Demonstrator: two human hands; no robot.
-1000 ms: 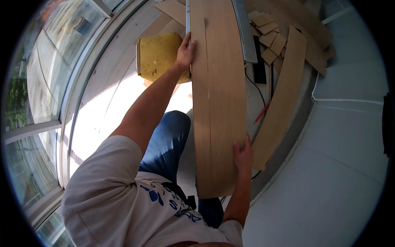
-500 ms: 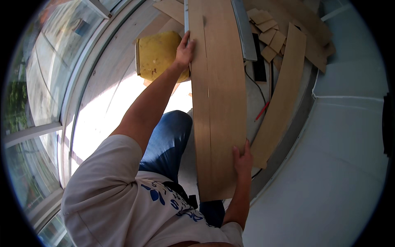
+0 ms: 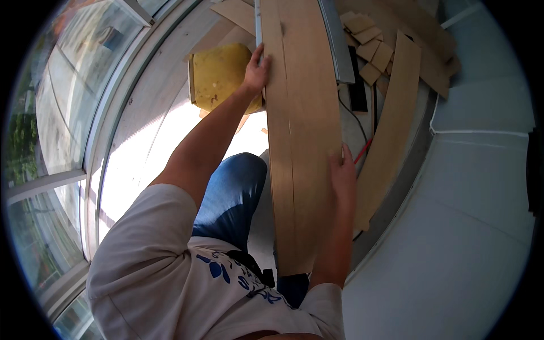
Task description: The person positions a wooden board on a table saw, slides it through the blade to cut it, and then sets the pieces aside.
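Note:
Two long wood-coloured floorboards lie side by side in front of me, a narrower strip [image 3: 277, 113] on the left and a wider board [image 3: 313, 113] on the right. A thin seam runs between them. My left hand [image 3: 258, 71] is closed on the strip's left edge, near its far half. Farther toward me, my right hand [image 3: 343, 173] grips the wider board's right edge, with the fingertips along the rim and the thumb on top. The boards' near ends reach almost to my body.
A yellow stool-like block [image 3: 221, 76] stands left of the boards. To the right are a grey metal piece [image 3: 338, 48], a cable [image 3: 354, 116], a red pencil-like stick [image 3: 364, 150], a loose plank [image 3: 396, 124] and several small offcuts [image 3: 374, 54]. Windows [image 3: 62, 113] border the left, a white wall [image 3: 453, 226] the right.
My right hand has slid away from me along the wider board's right edge. The boards' near ends have shifted slightly right; my left hand keeps nearly the same place.

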